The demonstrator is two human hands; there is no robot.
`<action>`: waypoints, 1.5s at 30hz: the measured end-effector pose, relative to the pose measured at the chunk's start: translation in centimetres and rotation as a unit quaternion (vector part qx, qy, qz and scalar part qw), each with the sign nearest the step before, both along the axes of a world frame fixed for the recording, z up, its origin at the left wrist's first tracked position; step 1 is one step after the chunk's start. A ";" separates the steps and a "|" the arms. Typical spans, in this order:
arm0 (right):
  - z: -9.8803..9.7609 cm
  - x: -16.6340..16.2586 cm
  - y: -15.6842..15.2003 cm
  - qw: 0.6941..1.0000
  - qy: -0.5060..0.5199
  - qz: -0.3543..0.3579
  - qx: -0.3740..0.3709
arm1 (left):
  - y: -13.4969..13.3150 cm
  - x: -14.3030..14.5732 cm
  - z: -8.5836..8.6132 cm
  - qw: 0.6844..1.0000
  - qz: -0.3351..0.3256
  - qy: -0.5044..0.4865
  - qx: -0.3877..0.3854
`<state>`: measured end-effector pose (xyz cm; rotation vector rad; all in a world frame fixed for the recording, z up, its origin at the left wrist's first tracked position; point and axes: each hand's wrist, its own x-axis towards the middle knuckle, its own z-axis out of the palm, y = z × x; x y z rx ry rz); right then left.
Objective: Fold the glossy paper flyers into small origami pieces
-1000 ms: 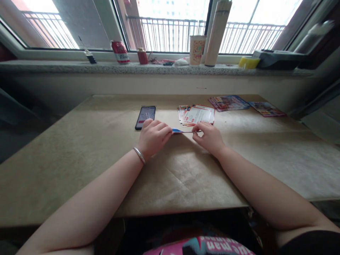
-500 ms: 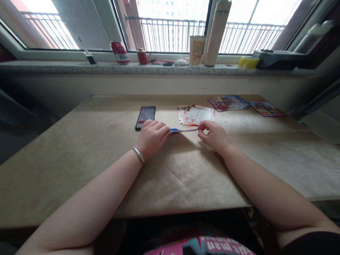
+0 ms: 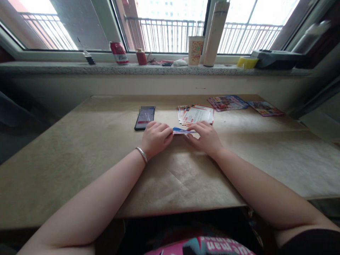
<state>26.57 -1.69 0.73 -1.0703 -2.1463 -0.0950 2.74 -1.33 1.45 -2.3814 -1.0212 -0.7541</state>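
Table [image 3: 79,159]: tan top, spanning the frame; bare at left.

Phone [image 3: 145,118]: flat, left of the frame's centre, its near edge partly behind the left hand [image 3: 157,137]. Contact between the two cannot be told. Risk: a nudge askew, should the knuckles swing outward.

Left hand: centre of the frame, thumb and fingers pinching the near-left end of the card. Risk: too firm a squeeze could crease that end.

Card [image 3: 183,131]: one thin piece, blue and white, at the frame's centre, seen almost edge-on between the two hands. Risk: bending or curling, if the hands press towards each other; slipping, if the left pinch slackens.

Loose cards [image 3: 199,113]: a fanned heap, white one uppermost, right of centre, just beyond the right hand [image 3: 204,137]. Risk: the fan could be pushed further apart by a fingertip brushing its near edge.

Right hand: right of centre, thumb and forefinger parted about the card's right end — whether they press on it cannot be told. Risk: a missed hold would leave that end unsupported.

Card pile [image 3: 230,102]: upper right, blue topped, well apart from both hands. Little risk.

Far-right cards [image 3: 266,108]: beside the pile, likewise out of harm's way.
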 end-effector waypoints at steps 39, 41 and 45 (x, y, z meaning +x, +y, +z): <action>-0.1 -0.4 -0.1 0.997 -0.081 0.016 0.007 | -0.1 0.3 0.1 0.997 0.043 0.051 -0.037; -0.1 -0.2 0.0 0.997 -0.078 0.021 0.002 | -0.2 -0.1 0.3 0.997 0.050 0.053 -0.039; 0.0 0.1 0.1 0.997 -0.065 0.035 -0.008 | -0.1 -1.0 0.7 0.996 0.058 0.059 -0.025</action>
